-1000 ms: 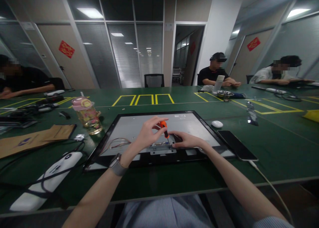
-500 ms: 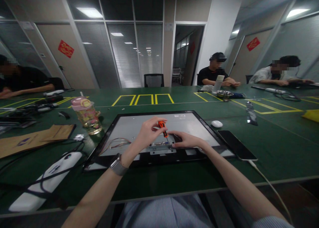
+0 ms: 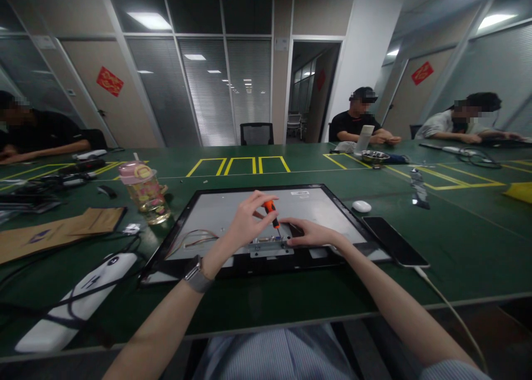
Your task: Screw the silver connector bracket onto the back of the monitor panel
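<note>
A monitor panel [image 3: 216,208] lies face down on the green table [image 3: 291,297], its grey metal back up. My left hand [image 3: 245,222] is closed round an orange-handled screwdriver [image 3: 272,214], whose tip points down at a metal connector bracket [image 3: 270,246] near the panel's front edge. My right hand [image 3: 310,233] rests on the panel just right of the bracket, its fingers pressed down beside the screwdriver tip. Thin coloured wires [image 3: 191,239] run across the panel to the left of my left hand. A watch sits on my left wrist.
A pink-lidded bottle [image 3: 145,194], brown paper bags [image 3: 62,230] and a white device with cables [image 3: 75,302] lie at left. A phone [image 3: 394,241] on a cable and a white earbud case [image 3: 361,206] lie at right. Three other people sit at the table's far sides.
My left hand has shifted its fingers slightly on the screwdriver handle. The right hand and the panel have stayed in place.
</note>
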A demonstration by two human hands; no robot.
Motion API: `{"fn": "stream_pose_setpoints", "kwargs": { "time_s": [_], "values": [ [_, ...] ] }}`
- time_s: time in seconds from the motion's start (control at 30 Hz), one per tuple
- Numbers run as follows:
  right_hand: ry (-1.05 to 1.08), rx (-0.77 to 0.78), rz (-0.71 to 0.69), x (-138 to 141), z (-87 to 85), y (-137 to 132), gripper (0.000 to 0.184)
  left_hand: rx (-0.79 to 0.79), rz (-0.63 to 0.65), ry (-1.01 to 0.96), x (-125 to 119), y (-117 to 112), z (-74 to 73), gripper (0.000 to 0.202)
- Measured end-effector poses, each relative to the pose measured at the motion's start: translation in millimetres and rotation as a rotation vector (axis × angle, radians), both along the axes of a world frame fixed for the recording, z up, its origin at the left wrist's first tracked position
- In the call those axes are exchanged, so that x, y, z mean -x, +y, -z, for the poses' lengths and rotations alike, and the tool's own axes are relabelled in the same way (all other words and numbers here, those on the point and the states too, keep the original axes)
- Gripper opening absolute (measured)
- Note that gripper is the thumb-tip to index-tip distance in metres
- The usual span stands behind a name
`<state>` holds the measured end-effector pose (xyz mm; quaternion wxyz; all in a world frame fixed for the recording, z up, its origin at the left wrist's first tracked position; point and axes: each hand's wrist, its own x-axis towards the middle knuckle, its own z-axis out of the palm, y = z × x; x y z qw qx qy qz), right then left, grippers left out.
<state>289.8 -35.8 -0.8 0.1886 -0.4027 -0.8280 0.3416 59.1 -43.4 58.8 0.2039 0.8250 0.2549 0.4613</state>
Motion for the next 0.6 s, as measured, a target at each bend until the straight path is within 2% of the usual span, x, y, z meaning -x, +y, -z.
{"fn": "stream_pose_setpoints", "kwargs": {
  "time_s": [0.1, 0.2, 0.3, 0.47, 0.6],
  "values": [
    [-0.012, -0.001, 0.006, -0.9, 0.7, 0.5, 0.068, 0.06, 0.057, 0.007, 0.5, -0.8, 1.1, 0.037],
    [-0.013, 0.002, 0.013, -1.7, 2.9, 1.9, 0.07, 0.095, 0.052, 0.014, -0.4, -0.1, 4.8, 0.043],
    [-0.007, -0.005, 0.009, -1.5, 4.2, 2.4, 0.07, 0.059, 0.009, 0.026, -1.4, 0.5, 6.4, 0.038],
    [-0.007, -0.012, -0.005, -0.7, 3.5, 2.1, 0.069, -0.009, -0.042, 0.037, -0.9, -0.1, 1.0, 0.024],
    [-0.004, 0.004, -0.007, -1.1, 2.9, 2.5, 0.07, -0.053, -0.104, 0.014, -1.1, 1.9, -0.8, 0.021]
  ]
}}
